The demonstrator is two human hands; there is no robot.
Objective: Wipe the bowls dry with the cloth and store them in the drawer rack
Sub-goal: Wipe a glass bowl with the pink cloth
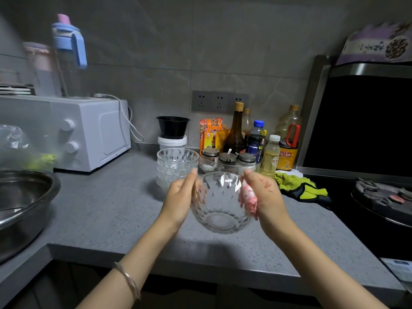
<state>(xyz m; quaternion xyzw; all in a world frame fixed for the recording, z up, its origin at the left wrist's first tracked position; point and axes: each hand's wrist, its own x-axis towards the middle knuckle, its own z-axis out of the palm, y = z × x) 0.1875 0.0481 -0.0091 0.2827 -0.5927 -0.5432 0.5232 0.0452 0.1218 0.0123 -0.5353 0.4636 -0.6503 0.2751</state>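
Site is presenting as a home kitchen. Grey countertop [107, 208] is carrying a white microwave [89, 132], sauce & oil bottles [235, 132], spice jars [227, 158], stack of glass bowls [177, 162]. Steel basin [22, 197] is sitting at left; blk cooktop [347, 230] w/ range hood [361, 121] at right.

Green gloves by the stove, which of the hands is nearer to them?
Right. The right hand, holding the pink cloth against the glass bowl, is just left of the green gloves; the left hand grips the bowl's opposite side, farther away.
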